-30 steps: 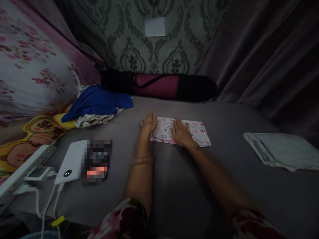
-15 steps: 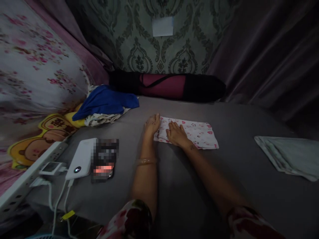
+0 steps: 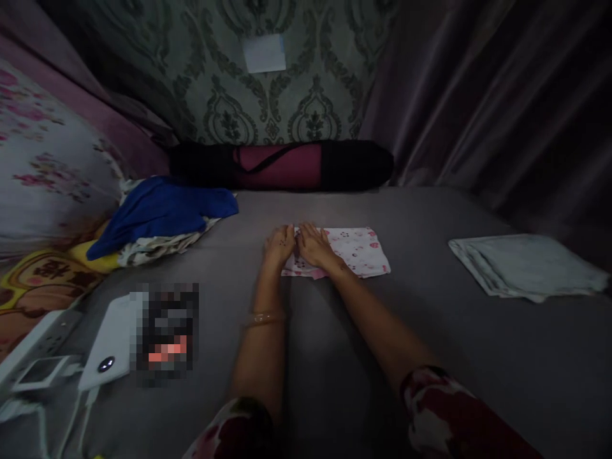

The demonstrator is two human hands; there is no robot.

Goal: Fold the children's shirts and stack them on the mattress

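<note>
A folded white cloth with a pink heart print (image 3: 358,250) lies on the grey bed sheet in front of me. My right hand (image 3: 313,245) rests flat on its left part, fingers stretched out and pointing away from me. Right beside it, my left hand (image 3: 280,247) is at the cloth's left edge, palm down, its fingers extended and close together. The two hands nearly touch. Part of the cloth's left end is hidden beneath them, and the left fingertips show only in part.
A blue garment (image 3: 162,210) tops a clothes pile at left. Nearer are a white power bank (image 3: 112,344), a blurred-out device (image 3: 167,335) and a power strip (image 3: 38,338). A folded pale cloth (image 3: 526,264) lies right. A black and maroon long bag (image 3: 282,166) lies along the wall.
My right hand has slid left over the cloth, up against my left hand. The left hand stays at the left edge. The camera view has turned to the right.
</note>
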